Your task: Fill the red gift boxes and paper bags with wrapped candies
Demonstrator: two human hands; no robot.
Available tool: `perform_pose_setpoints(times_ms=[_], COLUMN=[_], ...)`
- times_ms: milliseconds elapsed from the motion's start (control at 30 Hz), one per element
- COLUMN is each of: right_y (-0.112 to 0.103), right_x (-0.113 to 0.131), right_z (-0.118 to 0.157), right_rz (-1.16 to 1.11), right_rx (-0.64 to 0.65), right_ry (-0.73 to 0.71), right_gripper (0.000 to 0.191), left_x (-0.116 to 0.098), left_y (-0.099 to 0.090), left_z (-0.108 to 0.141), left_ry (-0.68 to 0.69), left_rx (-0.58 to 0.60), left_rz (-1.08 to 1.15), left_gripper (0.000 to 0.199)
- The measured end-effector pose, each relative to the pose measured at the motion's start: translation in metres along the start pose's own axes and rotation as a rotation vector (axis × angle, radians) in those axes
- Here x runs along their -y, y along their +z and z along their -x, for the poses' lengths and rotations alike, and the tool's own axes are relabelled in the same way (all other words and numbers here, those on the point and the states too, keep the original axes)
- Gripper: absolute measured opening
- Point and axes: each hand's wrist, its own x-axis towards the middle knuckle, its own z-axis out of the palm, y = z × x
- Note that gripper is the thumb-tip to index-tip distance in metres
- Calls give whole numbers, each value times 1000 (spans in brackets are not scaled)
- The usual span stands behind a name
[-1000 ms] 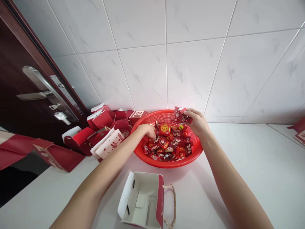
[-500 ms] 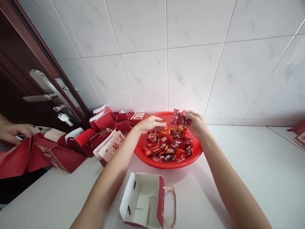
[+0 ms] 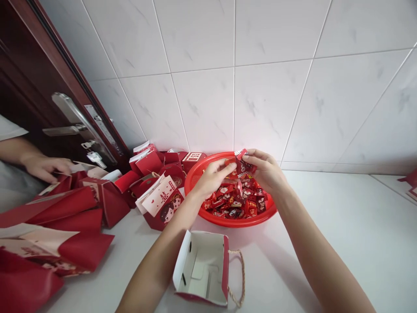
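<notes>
A red plastic basket (image 3: 234, 224) holds many small candies (image 3: 224, 202) in red, orange and dark wrappers. Above its right side, my right hand (image 3: 267, 171) is closed on wrapped candies (image 3: 243, 166), dark red with a pink dotted edge. My left hand (image 3: 213, 176) is over the basket too, fingers curled and thumb reaching to the candies in my right hand; what it holds, if anything, is hidden. A blurred candy (image 3: 239, 189) shows just below the hands. Nearer to me, an open gift box (image 3: 203, 269), white inside with a rope handle (image 3: 243, 278), has nothing in it.
Red gift boxes (image 3: 145, 161) crowd the left along the wall, one printed with a cartoon figure (image 3: 166, 213). A co-worker's hand (image 3: 48, 167) touches boxes at far left. Behind is a dark door (image 3: 19, 65) with keys; a red item (image 3: 412, 182) lies at far right.
My left hand has moved right, close to the candies in my right hand. The view has shifted slightly left, and more red boxes show at lower left by the co-worker's hand.
</notes>
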Motion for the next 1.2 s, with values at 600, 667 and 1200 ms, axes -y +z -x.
perform_pose_setpoints(times_ms=[600, 667, 1200], right_y=[-12, -12, -15], right_x=[20, 21, 31], right_z=[3, 4, 8], right_rz=[145, 152, 196], right_rx=[-24, -19, 4], right_ry=[-78, -77, -116], right_gripper=[18, 18, 19], left_x=[11, 14, 1], left_y=[18, 23, 15], left_z=[-37, -39, -17], left_ry=[-174, -198, -90], left_rx=[510, 515, 392], left_rz=[-999, -1038, -715], left_gripper=[25, 26, 21])
